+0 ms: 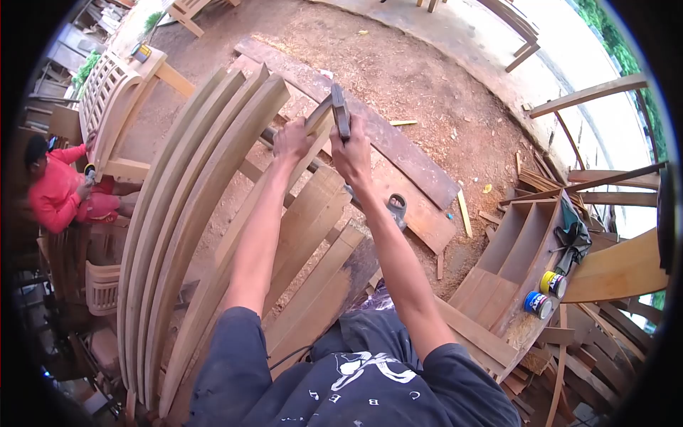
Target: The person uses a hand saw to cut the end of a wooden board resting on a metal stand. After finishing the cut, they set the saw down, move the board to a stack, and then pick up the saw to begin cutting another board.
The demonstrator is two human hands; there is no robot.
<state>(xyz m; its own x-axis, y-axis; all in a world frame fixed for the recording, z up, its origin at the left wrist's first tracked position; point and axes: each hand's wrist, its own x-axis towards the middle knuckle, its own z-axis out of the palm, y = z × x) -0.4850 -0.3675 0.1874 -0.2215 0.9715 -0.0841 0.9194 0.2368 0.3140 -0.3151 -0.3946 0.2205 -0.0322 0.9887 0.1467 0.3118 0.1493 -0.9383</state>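
Observation:
My left hand [292, 141] is closed around the far end of a long wooden piece [239, 238] that runs back toward my body. Beside it, my right hand [351, 148] grips a dark, narrow, flat-sided tool [341, 112], held upright close to that wooden end; I cannot tell its exact kind. Left of my arms, several long curved wooden pieces [203, 164] stand side by side. Under my forearms lie shorter boards [306, 220]. A dark metal ring-shaped part [397, 203] shows just right of my right forearm.
A person in red [60, 185] sits at the left by a slatted wooden bench [107, 99]. On the right, two paint cans [538, 304] stand on a wooden cabinet [509, 249]. Long boards [398, 149] lie on the dirt ground ahead. Scrap wood [597, 370] is piled lower right.

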